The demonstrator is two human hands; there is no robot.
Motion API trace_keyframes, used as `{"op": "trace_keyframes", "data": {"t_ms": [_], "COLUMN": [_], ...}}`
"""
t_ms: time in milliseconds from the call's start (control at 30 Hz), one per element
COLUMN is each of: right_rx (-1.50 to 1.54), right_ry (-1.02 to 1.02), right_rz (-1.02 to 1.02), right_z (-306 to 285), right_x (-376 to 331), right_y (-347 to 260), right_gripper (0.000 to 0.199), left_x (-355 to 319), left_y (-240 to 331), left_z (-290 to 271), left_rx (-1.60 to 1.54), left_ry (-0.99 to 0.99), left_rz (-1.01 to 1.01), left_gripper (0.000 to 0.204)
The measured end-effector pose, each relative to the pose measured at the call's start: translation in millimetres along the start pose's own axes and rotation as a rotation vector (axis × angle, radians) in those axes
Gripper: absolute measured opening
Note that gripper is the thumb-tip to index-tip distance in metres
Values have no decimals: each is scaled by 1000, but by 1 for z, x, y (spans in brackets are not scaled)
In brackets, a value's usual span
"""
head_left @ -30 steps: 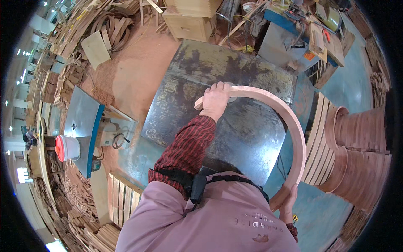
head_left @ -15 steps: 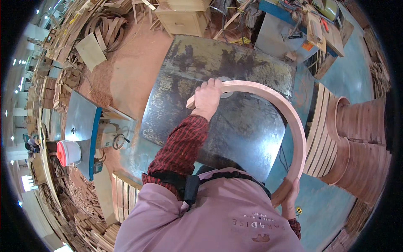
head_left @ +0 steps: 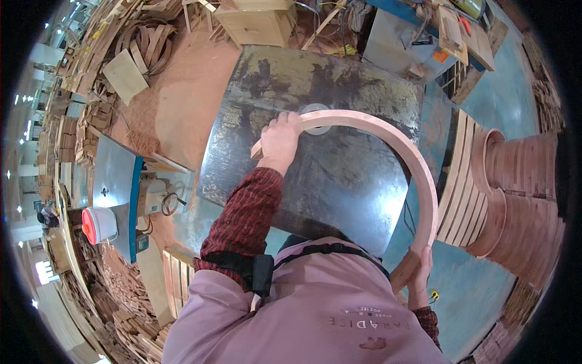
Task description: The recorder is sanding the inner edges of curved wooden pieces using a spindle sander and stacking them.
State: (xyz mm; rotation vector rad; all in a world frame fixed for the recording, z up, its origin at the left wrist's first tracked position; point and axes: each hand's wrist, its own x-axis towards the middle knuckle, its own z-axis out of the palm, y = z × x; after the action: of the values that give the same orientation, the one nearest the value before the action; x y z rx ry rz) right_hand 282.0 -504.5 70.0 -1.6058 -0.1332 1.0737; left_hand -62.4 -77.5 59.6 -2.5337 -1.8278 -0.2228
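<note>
A curved wooden piece [head_left: 418, 164], nearly a half ring of pale reddish wood, lies partly over a worn metal machine table [head_left: 339, 182]. My left hand [head_left: 280, 141] is closed over its left end, knuckles up. Beside that hand the arc's outer edge passes over a pale round disc [head_left: 316, 119] set in the table top. My right hand [head_left: 419, 270] grips the other end, low on the right, past the table's near right edge and close to my body. Its fingers are partly hidden behind the wood.
Several stacked curved wooden pieces [head_left: 524, 167] stand on slats [head_left: 462, 182] at the right. A blue-edged table [head_left: 118, 188] with a white bucket with a red lid [head_left: 100, 225] is at the left. A wooden cabinet [head_left: 257, 24] stands beyond the machine, with sawdust on the floor [head_left: 188, 103].
My left hand and the wood's left end have moved left across the table. The arc has slid along beside the disc, and my right hand has risen slightly with its end.
</note>
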Motion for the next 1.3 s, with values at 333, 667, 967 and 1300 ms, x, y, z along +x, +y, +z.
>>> {"op": "trace_keyframes", "data": {"t_ms": [333, 667, 967, 1300], "right_rx": [-211, -440, -554, -680], "right_ry": [-120, -183, -191, -264], "right_rz": [-17, -131, -160, -219], "right_z": [15, 76, 120, 166], "right_x": [29, 57, 93, 111], "right_y": [-10, -43, -43, -45], "right_gripper": [54, 53, 52, 47], "left_x": [-30, -71, -111, -142], "left_y": [-39, -94, -133, -168], "left_z": [-18, -31, -52, -47], "left_rx": [-23, -40, 4, 32], "left_ry": [-93, -146, -166, -128], "left_rz": [-151, -340, -440, -534], "left_gripper": [23, 19, 21, 18]}}
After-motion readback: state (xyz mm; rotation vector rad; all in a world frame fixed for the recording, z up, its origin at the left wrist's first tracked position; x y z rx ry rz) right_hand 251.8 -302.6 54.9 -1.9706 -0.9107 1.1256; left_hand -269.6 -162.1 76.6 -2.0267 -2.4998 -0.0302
